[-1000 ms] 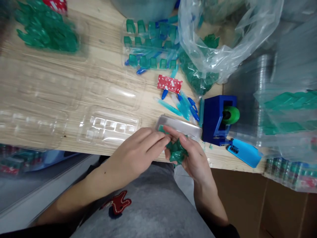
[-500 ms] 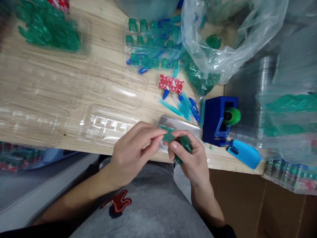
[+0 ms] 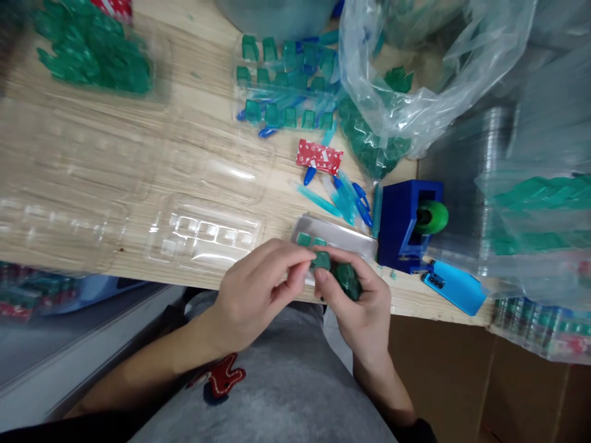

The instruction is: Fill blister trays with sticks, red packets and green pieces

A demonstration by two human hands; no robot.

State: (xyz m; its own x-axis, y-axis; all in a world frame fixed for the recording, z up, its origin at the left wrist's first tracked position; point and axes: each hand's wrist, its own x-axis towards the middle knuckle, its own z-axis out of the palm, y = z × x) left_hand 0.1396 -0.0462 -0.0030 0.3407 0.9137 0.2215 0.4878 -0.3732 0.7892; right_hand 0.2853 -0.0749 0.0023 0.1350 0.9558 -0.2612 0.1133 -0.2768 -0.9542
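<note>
My left hand (image 3: 258,289) and my right hand (image 3: 355,301) meet at the near edge of the wooden table (image 3: 138,154), over my lap. A bunch of small green plastic pieces (image 3: 347,278) is cupped in my right hand. Thumb and fingers of my left hand pinch one green piece (image 3: 319,260) at the tips, right against my right thumb. Just behind the hands lies a flat metal tray (image 3: 341,237) with two green pieces (image 3: 305,239) on it.
A clear blister tray (image 3: 207,237) lies left of the hands. A blue tape dispenser (image 3: 406,224) and a blue phone (image 3: 455,286) sit to the right. Farther back are a red card (image 3: 319,155), blue tips (image 3: 357,200), filled trays (image 3: 286,80) and a plastic bag (image 3: 415,74).
My hands have drawn closer together and dropped slightly toward the table edge. The single green piece has moved from above the tray into the pinch between both hands.
</note>
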